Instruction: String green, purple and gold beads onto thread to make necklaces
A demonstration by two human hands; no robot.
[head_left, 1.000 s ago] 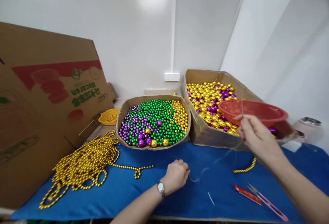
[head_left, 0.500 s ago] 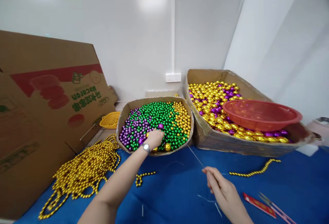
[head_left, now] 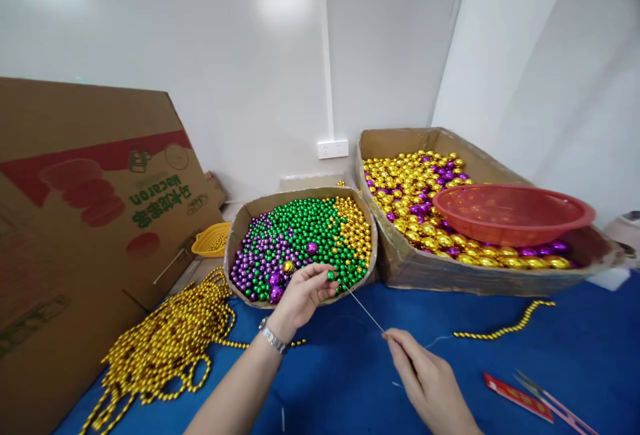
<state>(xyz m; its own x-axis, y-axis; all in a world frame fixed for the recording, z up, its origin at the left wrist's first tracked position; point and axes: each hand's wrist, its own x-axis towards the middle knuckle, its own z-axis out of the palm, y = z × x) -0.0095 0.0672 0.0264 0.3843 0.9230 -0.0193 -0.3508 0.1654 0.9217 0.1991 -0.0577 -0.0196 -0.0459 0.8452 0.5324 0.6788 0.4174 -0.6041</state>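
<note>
A printed cardboard carton (head_left: 90,255) with green lettering stands left of the left hand (head_left: 304,294). Beyond the hands, a white socket (head_left: 333,148) sits on the pale wall (head_left: 215,48). Right of the right hand (head_left: 425,375), a red packet (head_left: 517,396) lies just beside pink-handled snips (head_left: 560,408); farther back rests a red basin (head_left: 515,215).

- Beads (head_left: 295,222) are contained in the middle box (head_left: 260,206).
- A basin (head_left: 515,218) is set over larger beads (head_left: 405,185) in the right box (head_left: 450,276).
- Bead strands (head_left: 165,335) are heaped right of the Macaron carton (head_left: 75,268).
- Snips (head_left: 557,405) are laid right of a packet (head_left: 517,397).
</note>
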